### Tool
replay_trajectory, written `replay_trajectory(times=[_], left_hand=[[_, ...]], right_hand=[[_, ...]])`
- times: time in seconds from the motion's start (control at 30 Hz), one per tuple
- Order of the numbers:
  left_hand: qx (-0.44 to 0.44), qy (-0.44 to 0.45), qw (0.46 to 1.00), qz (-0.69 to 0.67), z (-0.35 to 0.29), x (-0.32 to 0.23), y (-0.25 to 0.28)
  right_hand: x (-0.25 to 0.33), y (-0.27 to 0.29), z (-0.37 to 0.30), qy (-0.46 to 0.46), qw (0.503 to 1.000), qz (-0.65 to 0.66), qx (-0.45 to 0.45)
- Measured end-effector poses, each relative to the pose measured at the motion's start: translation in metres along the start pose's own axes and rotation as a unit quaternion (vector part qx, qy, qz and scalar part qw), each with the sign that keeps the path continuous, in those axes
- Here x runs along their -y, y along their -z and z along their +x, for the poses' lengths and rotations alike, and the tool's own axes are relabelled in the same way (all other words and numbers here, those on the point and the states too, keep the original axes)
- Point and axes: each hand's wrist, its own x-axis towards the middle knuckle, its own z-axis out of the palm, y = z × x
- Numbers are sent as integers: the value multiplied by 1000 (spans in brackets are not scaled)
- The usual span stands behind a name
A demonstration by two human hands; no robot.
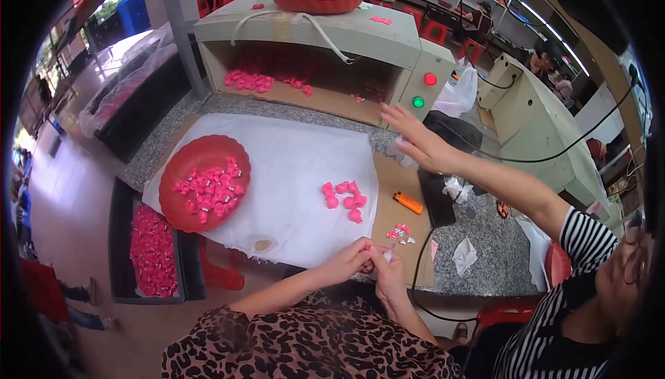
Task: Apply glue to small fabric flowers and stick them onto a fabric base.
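My left hand (355,260) and my right hand (389,272) meet at the table's near edge, with fingers closed and pinched together. A small white-and-purple object (390,253) shows at my right fingers; its kind is too small to tell. What my left fingers pinch is hidden. Just ahead of my hands, a loose group of small pink moulded pieces (344,199) lies on a white sheet (298,150). Farther left on the sheet, a red scalloped bowl (172,195) holds many more pink pieces. Pink and silvery scraps (398,233) lie right of my hands.
An orange lighter (409,203) lies on cardboard at right. Behind the sheet stands a box-shaped machine (305,29) with pink pieces inside. A dark crate (121,261) of pink pieces stands at left. At right, a co-worker in stripes stretches an open hand (424,142) over the table.
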Motion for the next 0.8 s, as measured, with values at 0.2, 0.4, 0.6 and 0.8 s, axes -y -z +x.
replay_trajectory(times=[0.2,0.4,0.6,0.8], left_hand=[[16,-31,999,-9,0,7,3],[40,-34,998,-35,3,12,5],[42,-30,998,-22,2,12,5],[44,-34,998,-20,3,16,6]], right_hand=[[1,-3,1,10,1000,1,10],[0,-1,0,11,1000,11,-1],[-1,-1,-1,23,1000,-16,-5],[-1,-1,-1,20,1000,-11,-2]])
